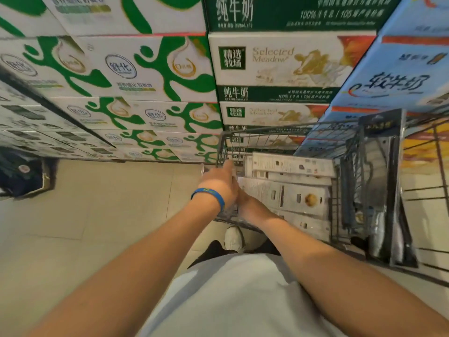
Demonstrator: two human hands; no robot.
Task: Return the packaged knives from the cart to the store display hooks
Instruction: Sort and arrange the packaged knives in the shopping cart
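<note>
1. My left hand (220, 183) and right hand (252, 207) meet at the near-left corner of the grey wire cart (279, 128). Their fingers are hidden, so I cannot tell their grip.
2. Flat white card knife packages (291, 181) lie stacked just right of the hands.
3. A dark glossy blister-packed knife (386, 190) stands upright at the cart's right side.
4. Pale floor tiles (109, 203) lie open to the left; stacked green-and-white milk cartons (136, 76) stand beyond.

Even, warm indoor light is leaving only soft shadows on the tiled floor (97, 215). Motion blur is smearing the print on the milk boxes (136, 69), the wide lens is bowing lines at the edges, and the plastic of the packaged knife (386, 190) is catching dull glare.
</note>
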